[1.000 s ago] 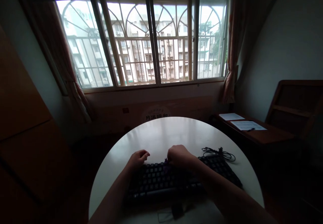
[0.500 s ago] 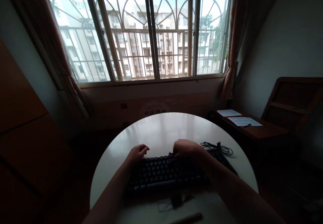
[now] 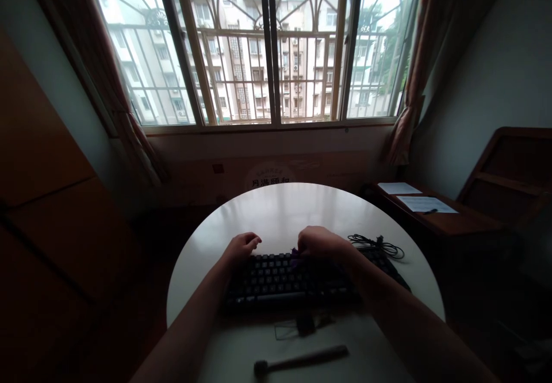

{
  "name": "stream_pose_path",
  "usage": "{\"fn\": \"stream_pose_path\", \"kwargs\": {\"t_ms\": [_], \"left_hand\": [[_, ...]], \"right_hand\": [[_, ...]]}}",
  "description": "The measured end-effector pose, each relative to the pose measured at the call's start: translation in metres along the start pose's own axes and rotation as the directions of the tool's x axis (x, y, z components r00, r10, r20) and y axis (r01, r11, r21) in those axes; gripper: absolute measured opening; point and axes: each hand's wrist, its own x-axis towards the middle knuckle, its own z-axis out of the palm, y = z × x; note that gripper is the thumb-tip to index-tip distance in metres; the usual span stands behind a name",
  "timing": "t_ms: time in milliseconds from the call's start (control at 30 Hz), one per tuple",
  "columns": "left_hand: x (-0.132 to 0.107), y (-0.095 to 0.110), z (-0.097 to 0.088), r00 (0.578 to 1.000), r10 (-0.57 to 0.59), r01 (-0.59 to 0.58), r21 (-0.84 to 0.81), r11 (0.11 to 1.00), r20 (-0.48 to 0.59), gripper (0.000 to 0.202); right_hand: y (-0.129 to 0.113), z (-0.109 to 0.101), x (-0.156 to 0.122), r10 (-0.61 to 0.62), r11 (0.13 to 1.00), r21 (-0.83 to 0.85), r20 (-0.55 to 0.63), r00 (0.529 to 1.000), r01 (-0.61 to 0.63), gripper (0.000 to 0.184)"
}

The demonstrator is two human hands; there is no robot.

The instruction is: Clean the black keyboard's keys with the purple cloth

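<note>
The black keyboard (image 3: 276, 279) lies flat on the white tabletop (image 3: 263, 213), beneath both forearms. At its far edge, the right hand (image 3: 319, 241) pinches a purple piece (cloth, by its look (image 3: 295, 257)) against the keys. The left hand (image 3: 242, 247) curls loosely at the far left corner; whether it grips, I cannot tell. A coiled cable (image 3: 391, 249) sits behind the keyboard's right part; a brush (image 3: 307, 360) lies nearer the person.
</note>
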Motion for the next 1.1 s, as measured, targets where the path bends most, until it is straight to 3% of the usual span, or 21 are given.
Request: {"fn": "stream_pose_path", "kwargs": {"t_ms": [267, 533, 767, 1000, 1100], "left_hand": [[-0.001, -0.001, 0.000, 1.000, 0.012, -0.012, 0.004, 1.000, -0.006, 0.043], [0.000, -0.001, 0.000, 1.000, 0.016, -0.016, 0.010, 1.000, -0.004, 0.042], [0.000, -0.002, 0.000, 1.000, 0.023, -0.023, 0.024, 0.999, -0.011, 0.042], [0.001, -0.002, -0.001, 0.999, 0.043, -0.043, 0.020, 0.999, 0.005, 0.043], [0.002, -0.002, -0.002, 0.999, 0.050, -0.050, 0.008, 0.999, 0.014, 0.042]], "right_hand": [[-0.027, -0.009, -0.005, 0.084, 0.987, -0.136, -0.050, 0.995, -0.091, 0.019], [-0.017, -0.007, -0.007, 0.067, 0.993, -0.093, 0.012, 0.998, -0.066, 0.018], [-0.014, -0.007, -0.004, 0.074, 0.997, -0.019, -0.042, 0.996, -0.075, 0.018], [0.018, -0.046, -0.051, 0.205, 0.969, 0.157, -0.075, 0.976, -0.192, 0.020], [0.034, -0.047, -0.071, 0.183, 0.952, 0.256, -0.038, 0.982, -0.167, 0.023]]}}
